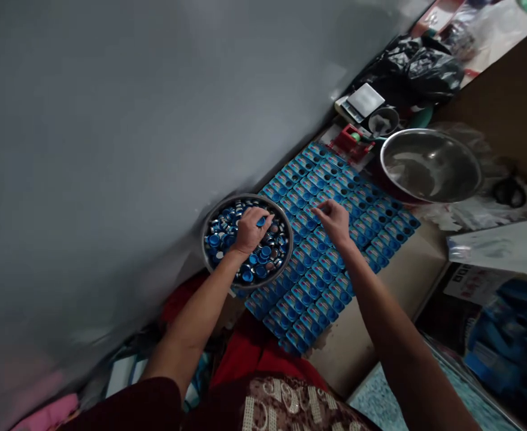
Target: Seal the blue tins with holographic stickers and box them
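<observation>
A round metal bowl (206, 258) is filled with small round blue-and-silver pieces (248, 274) that look like caps or little tins. My left hand (251, 230) is over the bowl, its fingers curled round one blue round piece (261, 221). Several rows of blue printed cards (308, 290) lie side by side on the table, many with a round blue or dark spot at one end. Above the middle of these rows, my right hand (334, 219) is closed in a pinch. Whatever its fingertips hold, if anything, is too small to make out.
A large steel basin (432, 167) stands at the right. Beyond the cards are a red plastic holder (350, 140), a small scale (365, 100), a dark cup (383, 121) and black plastic bags (434, 72). A grey wall (133, 120) borders the left. Blue packaging (510, 341) fills a box at lower right.
</observation>
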Tool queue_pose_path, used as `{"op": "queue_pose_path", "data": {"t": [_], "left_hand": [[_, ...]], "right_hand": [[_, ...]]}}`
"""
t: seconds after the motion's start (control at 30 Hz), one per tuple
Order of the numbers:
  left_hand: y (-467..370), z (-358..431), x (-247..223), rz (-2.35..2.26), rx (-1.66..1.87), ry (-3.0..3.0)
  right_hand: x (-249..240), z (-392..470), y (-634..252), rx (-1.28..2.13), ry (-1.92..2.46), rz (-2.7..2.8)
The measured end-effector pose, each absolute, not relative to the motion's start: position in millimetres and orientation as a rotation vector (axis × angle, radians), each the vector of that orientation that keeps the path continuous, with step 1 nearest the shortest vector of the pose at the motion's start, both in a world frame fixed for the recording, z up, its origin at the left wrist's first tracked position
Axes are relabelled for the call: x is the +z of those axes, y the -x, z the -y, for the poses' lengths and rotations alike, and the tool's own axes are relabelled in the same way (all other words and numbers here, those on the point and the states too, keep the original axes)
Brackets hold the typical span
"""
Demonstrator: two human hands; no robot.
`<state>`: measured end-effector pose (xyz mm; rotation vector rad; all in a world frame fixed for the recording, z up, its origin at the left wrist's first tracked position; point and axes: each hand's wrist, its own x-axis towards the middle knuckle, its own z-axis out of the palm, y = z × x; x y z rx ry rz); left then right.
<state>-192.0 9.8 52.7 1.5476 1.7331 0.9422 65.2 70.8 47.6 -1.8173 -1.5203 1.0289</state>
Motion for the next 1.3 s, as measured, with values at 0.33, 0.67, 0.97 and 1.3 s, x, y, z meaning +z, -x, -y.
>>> {"op": "queue_pose_path", "data": {"t": [0.33, 0.67, 0.97, 1.3], "left_hand": [[199, -2, 92, -1.422, 1.148, -0.229], [186, 4, 96, -1.454, 1.033, -0.262], [204, 2, 69, -1.087, 1.048, -0.086], [212, -15, 91, -1.024, 1.065, -0.104]], "right_hand": [[115, -47, 48, 1.552, 1.198, 1.489], [92, -39, 45, 1.998, 1.213, 0.941], [93, -39, 48, 1.850, 1.192, 1.118], [27, -134, -33, 1.517, 1.542, 1.030]]}}
